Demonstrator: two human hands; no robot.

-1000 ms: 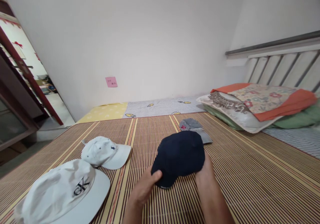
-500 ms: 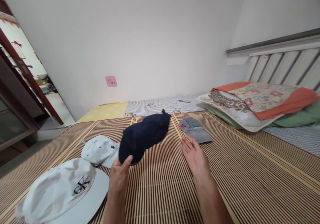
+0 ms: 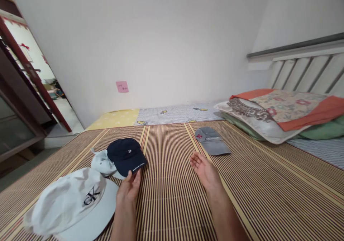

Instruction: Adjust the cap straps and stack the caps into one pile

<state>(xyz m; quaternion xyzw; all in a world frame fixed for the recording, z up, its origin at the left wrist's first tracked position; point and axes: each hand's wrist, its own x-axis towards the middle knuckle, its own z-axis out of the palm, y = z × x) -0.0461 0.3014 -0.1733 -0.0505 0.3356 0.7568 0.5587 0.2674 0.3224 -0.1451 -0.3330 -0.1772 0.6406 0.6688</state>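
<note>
My left hand [image 3: 129, 189] pinches the brim edge of a navy baseball cap [image 3: 125, 153], thumb near the top side and fingers at the underside. The navy cap faces me, with small white letters on its front and along the brim. It overlaps a pale blue-white cap [image 3: 100, 162], covering much of it. Closer to me lies a large white cap [image 3: 67, 201] with a dark CK mark. My right hand [image 3: 205, 173] is raised over the mat, palm turned inward, fingers loosely extended and holding nothing. Just beyond it rests a grey cap [image 3: 212, 142] with a red mark.
A striped bamboo mat [image 3: 172, 198] covers the bed. Along the wall runs checked cloth [image 3: 177, 115] beside yellow cloth [image 3: 115, 119]. Stacked pillows [image 3: 268, 117] lie at the right by a slatted headboard [image 3: 303, 74]. A pink note [image 3: 122, 86] sticks to the wall. A doorway opens at left.
The navy cap has swung left and turned its front towards me, now overlapping the pale cap. My left hand stays on its brim. My right hand remains open in nearly the same place.
</note>
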